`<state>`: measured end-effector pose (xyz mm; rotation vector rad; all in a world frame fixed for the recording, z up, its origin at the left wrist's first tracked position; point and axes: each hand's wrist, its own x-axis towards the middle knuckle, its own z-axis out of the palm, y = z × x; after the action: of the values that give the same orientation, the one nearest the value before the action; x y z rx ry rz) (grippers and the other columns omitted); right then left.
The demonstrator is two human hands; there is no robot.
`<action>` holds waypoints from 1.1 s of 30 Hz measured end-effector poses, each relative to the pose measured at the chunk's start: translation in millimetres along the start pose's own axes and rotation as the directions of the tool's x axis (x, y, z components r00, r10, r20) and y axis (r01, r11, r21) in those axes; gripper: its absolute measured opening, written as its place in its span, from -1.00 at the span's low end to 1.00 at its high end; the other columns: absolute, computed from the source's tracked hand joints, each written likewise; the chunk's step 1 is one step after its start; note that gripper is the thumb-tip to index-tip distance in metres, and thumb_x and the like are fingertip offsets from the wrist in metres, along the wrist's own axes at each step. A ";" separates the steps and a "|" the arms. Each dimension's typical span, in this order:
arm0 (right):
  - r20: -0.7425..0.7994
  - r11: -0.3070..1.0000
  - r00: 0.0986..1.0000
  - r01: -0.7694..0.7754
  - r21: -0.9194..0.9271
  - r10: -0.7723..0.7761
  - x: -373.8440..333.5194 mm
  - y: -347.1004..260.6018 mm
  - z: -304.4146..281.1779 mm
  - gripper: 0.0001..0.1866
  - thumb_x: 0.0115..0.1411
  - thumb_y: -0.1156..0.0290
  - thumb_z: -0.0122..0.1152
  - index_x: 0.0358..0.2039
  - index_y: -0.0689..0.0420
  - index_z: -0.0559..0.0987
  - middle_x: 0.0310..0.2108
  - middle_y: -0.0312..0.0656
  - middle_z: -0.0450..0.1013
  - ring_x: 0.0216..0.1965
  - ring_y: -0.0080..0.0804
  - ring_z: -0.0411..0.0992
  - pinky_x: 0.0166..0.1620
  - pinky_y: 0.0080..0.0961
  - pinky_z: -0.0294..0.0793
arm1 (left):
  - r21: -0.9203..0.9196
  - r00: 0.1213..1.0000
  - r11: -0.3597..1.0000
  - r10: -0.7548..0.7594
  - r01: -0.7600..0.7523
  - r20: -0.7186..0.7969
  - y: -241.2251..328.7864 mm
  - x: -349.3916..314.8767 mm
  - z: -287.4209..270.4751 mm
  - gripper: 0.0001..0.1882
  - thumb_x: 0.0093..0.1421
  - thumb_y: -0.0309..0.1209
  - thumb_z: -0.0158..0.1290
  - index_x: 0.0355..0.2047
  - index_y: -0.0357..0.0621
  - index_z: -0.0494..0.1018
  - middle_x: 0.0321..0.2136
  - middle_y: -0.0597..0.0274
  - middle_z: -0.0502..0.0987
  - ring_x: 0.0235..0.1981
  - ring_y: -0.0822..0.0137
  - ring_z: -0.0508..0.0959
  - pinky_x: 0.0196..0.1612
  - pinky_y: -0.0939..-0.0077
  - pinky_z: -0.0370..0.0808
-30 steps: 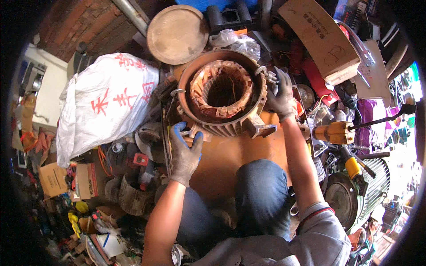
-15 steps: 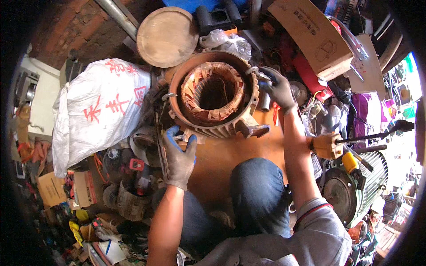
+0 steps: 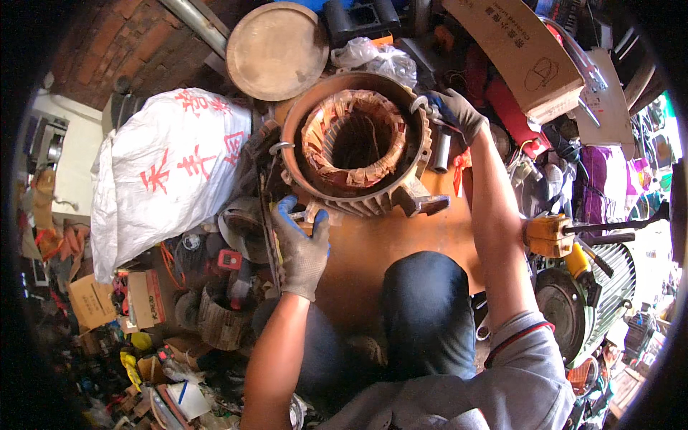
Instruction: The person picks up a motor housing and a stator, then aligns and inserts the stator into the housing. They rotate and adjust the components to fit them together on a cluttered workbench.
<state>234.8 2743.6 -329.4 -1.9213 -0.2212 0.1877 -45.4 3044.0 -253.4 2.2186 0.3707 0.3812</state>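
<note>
A round, finned motor housing (image 3: pixel 369 208) stands with its opening up on an orange-brown board (image 3: pixel 358 247). Inside it sits a ring of windings (image 3: pixel 315 150) wrapped in tan paper. My left hand (image 3: pixel 301 247), in a grey glove with blue fingertips, is beside the housing's near left foot, thumb and forefinger spread apart. At the housing's far right rim, my right hand (image 3: pixel 464 117), gloved alike, has its fingers curled at a metal lifting eye (image 3: pixel 421 104); the fingertips are partly hidden. A second lifting eye (image 3: pixel 282 146) sticks out at the left rim.
A round wooden disc (image 3: pixel 277 50) lies behind the housing. To the left is a full white sack (image 3: pixel 172 168). At right are a cardboard box (image 3: pixel 519 54), a yellow-handled tool (image 3: pixel 548 236) and a green finned motor (image 3: pixel 609 287). A dark cylinder (image 3: pixel 441 150) stands near my right wrist.
The whole view has shifted slightly, so things sit a little farther right. My right hand stays at the lifting eye, its wrist turned somewhat. My left hand keeps its spread pose near the foot.
</note>
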 end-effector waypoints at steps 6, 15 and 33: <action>-0.563 0.888 0.691 0.406 -0.216 -0.453 -76.7 -11.1 44.2 -0.61 0.25 0.34 0.10 0.04 0.25 0.52 -0.11 0.08 0.51 -0.05 -0.08 0.49 0.08 -0.30 0.42 | -0.042 0.999 0.998 0.036 -0.036 0.003 5.2 -0.5 -6.3 -0.40 0.15 -0.44 0.27 0.10 -0.30 0.20 -0.10 0.07 0.38 -0.07 0.27 0.39 0.07 0.36 0.37; -0.441 0.785 0.814 0.029 -0.618 -0.378 -55.4 -20.5 41.3 -0.72 0.07 0.36 0.21 -0.16 0.02 0.61 -0.19 -0.08 0.58 -0.17 -0.04 0.55 -0.11 -0.18 0.55 | 0.031 0.992 0.994 0.110 -0.109 -0.065 -1.0 -2.8 -0.9 -0.32 0.09 -0.40 0.31 0.13 -0.28 0.21 -0.06 -0.07 0.38 -0.01 0.07 0.43 0.08 0.24 0.36; -0.615 0.771 0.468 0.440 -0.461 -0.635 -57.9 -3.3 62.9 -0.69 0.33 0.26 -0.06 -0.24 0.19 0.59 -0.27 -0.02 0.51 -0.22 0.02 0.44 0.08 -0.18 0.35 | -0.037 0.999 0.998 0.044 -0.044 0.009 10.1 -2.6 -4.5 -0.42 0.15 -0.50 0.22 0.09 -0.35 0.19 -0.04 -0.01 0.36 0.00 0.19 0.38 0.16 0.31 0.31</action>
<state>163.6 2787.6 -346.9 -1.8914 -0.2930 -1.1266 -48.1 3040.0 -243.2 2.1950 0.3077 0.3976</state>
